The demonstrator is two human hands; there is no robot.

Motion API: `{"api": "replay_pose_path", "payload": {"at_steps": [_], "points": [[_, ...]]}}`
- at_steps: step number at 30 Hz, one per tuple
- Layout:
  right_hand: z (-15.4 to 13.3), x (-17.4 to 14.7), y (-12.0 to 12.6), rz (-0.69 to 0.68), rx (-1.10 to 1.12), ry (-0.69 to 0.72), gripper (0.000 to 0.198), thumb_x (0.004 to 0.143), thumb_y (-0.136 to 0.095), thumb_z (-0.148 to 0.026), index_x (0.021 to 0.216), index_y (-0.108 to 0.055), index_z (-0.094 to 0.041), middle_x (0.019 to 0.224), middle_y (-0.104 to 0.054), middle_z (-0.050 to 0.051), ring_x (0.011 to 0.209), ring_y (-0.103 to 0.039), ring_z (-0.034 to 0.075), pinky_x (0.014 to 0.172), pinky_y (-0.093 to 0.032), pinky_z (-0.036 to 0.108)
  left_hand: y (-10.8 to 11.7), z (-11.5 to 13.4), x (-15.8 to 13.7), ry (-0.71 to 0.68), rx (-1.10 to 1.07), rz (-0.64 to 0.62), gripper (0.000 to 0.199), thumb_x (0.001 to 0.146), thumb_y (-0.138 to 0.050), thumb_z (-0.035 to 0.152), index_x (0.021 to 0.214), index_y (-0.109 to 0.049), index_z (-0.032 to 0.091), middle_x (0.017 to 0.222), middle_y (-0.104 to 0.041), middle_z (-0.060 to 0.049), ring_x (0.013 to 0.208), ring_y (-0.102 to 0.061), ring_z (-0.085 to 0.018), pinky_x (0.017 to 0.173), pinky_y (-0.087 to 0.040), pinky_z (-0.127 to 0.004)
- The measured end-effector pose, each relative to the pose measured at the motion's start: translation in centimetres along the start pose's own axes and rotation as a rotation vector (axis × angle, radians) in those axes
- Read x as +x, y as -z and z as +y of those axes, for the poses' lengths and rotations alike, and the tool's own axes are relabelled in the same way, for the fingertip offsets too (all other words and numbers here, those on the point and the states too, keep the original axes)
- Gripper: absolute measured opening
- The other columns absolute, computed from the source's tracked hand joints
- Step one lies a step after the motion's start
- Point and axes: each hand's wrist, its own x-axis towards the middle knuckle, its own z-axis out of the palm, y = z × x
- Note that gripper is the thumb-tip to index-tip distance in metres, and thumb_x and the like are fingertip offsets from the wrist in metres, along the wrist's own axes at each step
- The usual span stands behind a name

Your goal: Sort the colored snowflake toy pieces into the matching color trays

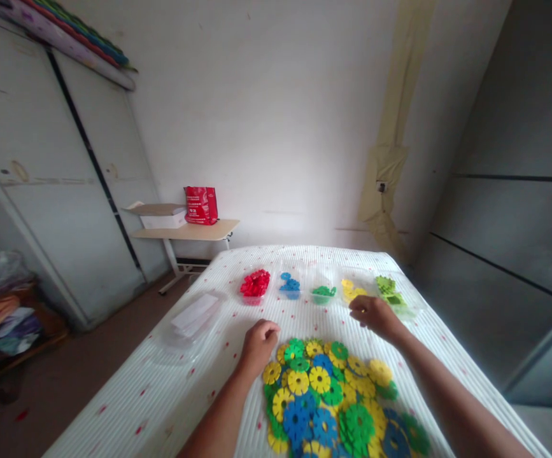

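Observation:
A heaped pile of notched plastic discs (320, 380) in yellow, green and blue lies on the bed before me. My left hand (259, 345) is beside the pile's far left edge, its fingers curled closed; whatever they may hold is hidden. At the front of a clear tub with yellow discs (347, 288), my right hand (374, 314) hovers with bent fingers drawn together. I cannot make out anything in its grip. To the left of that tub stand tubs with green discs (324, 292), blue discs (290, 285) and red pieces (255, 284). Light green pieces (388, 290) fill the rightmost tub.
Clear plastic lids or trays with white paper strips (196, 316) lie at the left of the quilted bed cover (161, 397). Behind, a small table (209, 231) carries a red bag (201, 206) and a white box (163, 219). Cabinets flank both sides.

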Motion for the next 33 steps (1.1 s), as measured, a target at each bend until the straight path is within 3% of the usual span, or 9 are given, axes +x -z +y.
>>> {"api": "replay_pose_path", "payload": {"at_steps": [2,7,12,18,21,26,29,33], "points": [[-0.3,-1.6,-1.2,-0.068,-0.015,0.051,0.011,0.071,-0.058,-0.02,0.078,-0.065,-0.017,0.073,-0.068,0.003,0.059,-0.061,0.013,0.057,-0.043,0.022,0.0,0.0,0.0,-0.001,0.004,0.001,0.018,0.069,-0.048,0.013,0.071,-0.065,0.018,0.074,-0.066,-0.002,0.074,-0.061,-0.015,0.071,-0.046,-0.025],[-1.0,-3.8,-3.5,-0.201,-0.174,0.056,0.033,0.067,-0.063,-0.028,0.099,-0.065,-0.02,0.086,-0.069,0.005,0.075,-0.062,0.017,0.065,-0.042,0.024,0.1,0.1,0.0,-0.008,0.008,0.004,0.018,0.068,-0.048,0.013,0.071,-0.065,0.018,0.073,-0.066,-0.002,0.074,-0.061,-0.015,0.07,-0.047,-0.025],[-1.0,-3.6,-4.2,-0.194,-0.232,0.067,0.021,0.063,-0.062,-0.026,0.082,-0.066,-0.02,0.08,-0.067,0.003,0.072,-0.059,0.017,0.06,-0.037,0.023,0.1,0.1,0.0,-0.006,0.007,0.003,0.018,0.069,-0.047,0.014,0.072,-0.065,0.017,0.074,-0.067,-0.002,0.074,-0.062,-0.016,0.07,-0.047,-0.025],[-1.4,-3.2,-3.7,-0.145,-0.185,0.08,0.017,0.059,-0.059,-0.014,0.076,-0.063,-0.018,0.07,-0.063,0.001,0.063,-0.053,0.014,0.054,-0.031,0.022,0.0,0.0,0.1,0.003,0.007,0.001,0.018,0.069,-0.048,0.014,0.072,-0.065,0.017,0.074,-0.067,-0.002,0.074,-0.061,-0.016,0.071,-0.047,-0.025],[-2.8,-2.8,-3.6,-0.163,-0.119,0.133,0.015,0.063,-0.055,-0.011,0.073,-0.064,-0.018,0.068,-0.062,-0.001,0.063,-0.053,0.012,0.055,-0.034,0.019,0.0,-0.1,0.1,0.008,0.011,0.004,0.017,0.069,-0.049,0.015,0.072,-0.065,0.017,0.075,-0.067,-0.002,0.075,-0.061,-0.016,0.071,-0.046,-0.025],[-6.0,-1.8,-5.2,-0.27,0.01,0.258,0.032,0.065,-0.056,-0.009,0.093,-0.067,-0.02,0.073,-0.064,-0.001,0.065,-0.055,0.011,0.057,-0.038,0.017,0.0,-0.1,0.0,0.011,0.017,0.003,0.016,0.07,-0.049,0.016,0.073,-0.066,0.017,0.074,-0.067,-0.002,0.072,-0.061,-0.015,0.068,-0.046,-0.024],[-7.6,-1.4,-6.7,-0.344,-0.048,0.312,0.038,0.067,-0.053,-0.01,0.1,-0.067,-0.022,0.079,-0.067,0.0,0.068,-0.058,0.012,0.059,-0.039,0.018,0.0,-0.2,0.0,0.012,0.014,0.005,0.016,0.07,-0.05,0.014,0.074,-0.065,0.017,0.075,-0.067,-0.002,0.073,-0.061,-0.015,0.068,-0.045,-0.023],[-8.7,-1.2,-8.2,-0.435,-0.139,0.339,0.034,0.066,-0.055,-0.014,0.095,-0.07,-0.024,0.089,-0.069,0.002,0.079,-0.061,0.017,0.067,-0.042,0.022,0.0,-0.3,0.1,0.016,0.005,0.003,0.017,0.07,-0.05,0.012,0.076,-0.065,0.017,0.077,-0.067,-0.002,0.075,-0.061,-0.015,0.071,-0.046,-0.024]]}}
